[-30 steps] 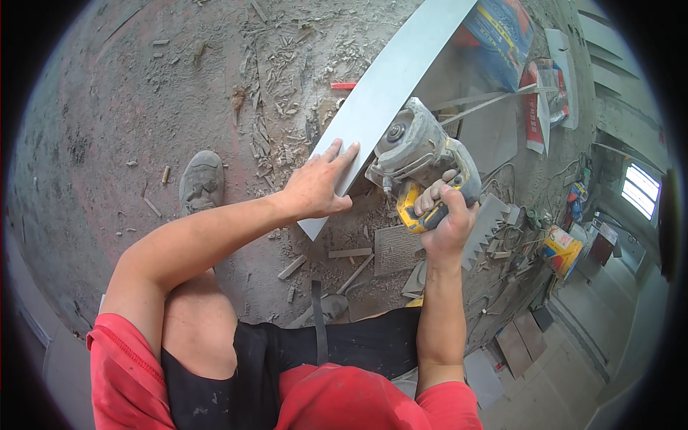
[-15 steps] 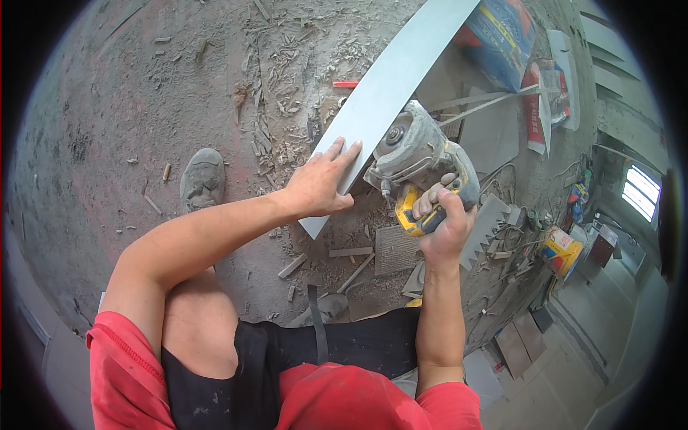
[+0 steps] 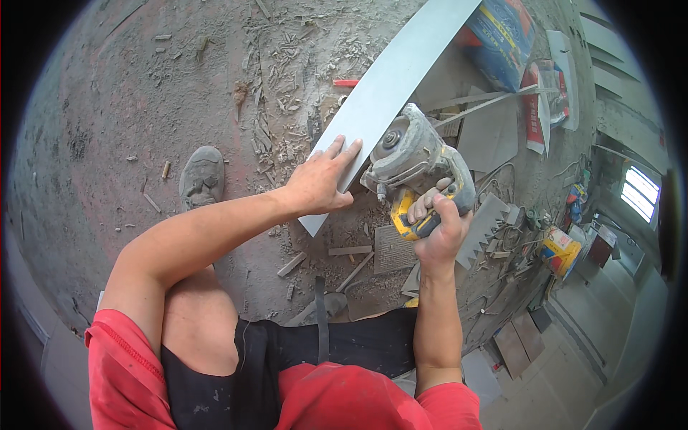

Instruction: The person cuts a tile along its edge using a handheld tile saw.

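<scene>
A long pale strip (image 3: 401,79), smooth like a tile, runs slantwise from the top edge down to a pointed near end. On that near end lies my left hand (image 3: 321,180), fingers spread over the face and thumb at its right edge. My right hand (image 3: 442,223) is wrapped round the yellow and black handle of a dusty power cutter (image 3: 416,147). The cutter's round head sits right against the strip's right edge, just beyond my left fingertips. Its blade edge is hidden, so I cannot tell whether it touches the strip.
Chips and offcuts (image 3: 290,100) litter the dusty floor. A blue bag (image 3: 494,43) stands at the far right, near a red and white bag (image 3: 537,107). A notched trowel (image 3: 484,226) and a yellow bucket (image 3: 561,251) lie to the right. My shoe (image 3: 203,178) is left of the strip.
The cutter in my right hand has shifted slightly left and nearer me along the strip's edge. My left hand and the strip have hardly moved.
</scene>
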Available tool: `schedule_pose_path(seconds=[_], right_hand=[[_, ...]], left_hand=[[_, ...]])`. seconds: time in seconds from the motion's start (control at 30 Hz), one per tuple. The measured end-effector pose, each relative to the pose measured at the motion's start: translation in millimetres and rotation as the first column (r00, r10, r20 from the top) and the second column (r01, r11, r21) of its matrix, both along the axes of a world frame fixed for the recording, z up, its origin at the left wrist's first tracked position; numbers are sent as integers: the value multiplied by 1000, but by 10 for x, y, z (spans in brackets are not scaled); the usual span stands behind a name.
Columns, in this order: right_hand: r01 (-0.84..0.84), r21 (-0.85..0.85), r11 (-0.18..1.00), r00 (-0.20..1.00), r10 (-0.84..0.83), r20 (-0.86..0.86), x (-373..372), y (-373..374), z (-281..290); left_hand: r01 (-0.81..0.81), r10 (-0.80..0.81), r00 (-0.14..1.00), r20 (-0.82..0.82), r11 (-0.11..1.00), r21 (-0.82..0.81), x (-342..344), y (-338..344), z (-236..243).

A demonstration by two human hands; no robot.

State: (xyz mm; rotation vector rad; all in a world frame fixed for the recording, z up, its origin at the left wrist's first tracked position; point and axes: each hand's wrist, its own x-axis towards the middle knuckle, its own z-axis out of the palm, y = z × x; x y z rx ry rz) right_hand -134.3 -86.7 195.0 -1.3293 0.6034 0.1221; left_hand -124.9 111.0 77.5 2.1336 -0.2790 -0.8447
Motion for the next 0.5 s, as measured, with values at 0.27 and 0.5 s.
schedule_pose_path(seconds=[0.27,0.5], right_hand=[[12,14,1000,1000,-12,-4,-51,13,-45],[9,15,1000,1000,-9,2,-100,40,-39]], left_hand=[[-3,3,1000,2,1000,-11,-10,11,-14],[-1,1,1000,-5,1000,-24,-16,13,-32]])
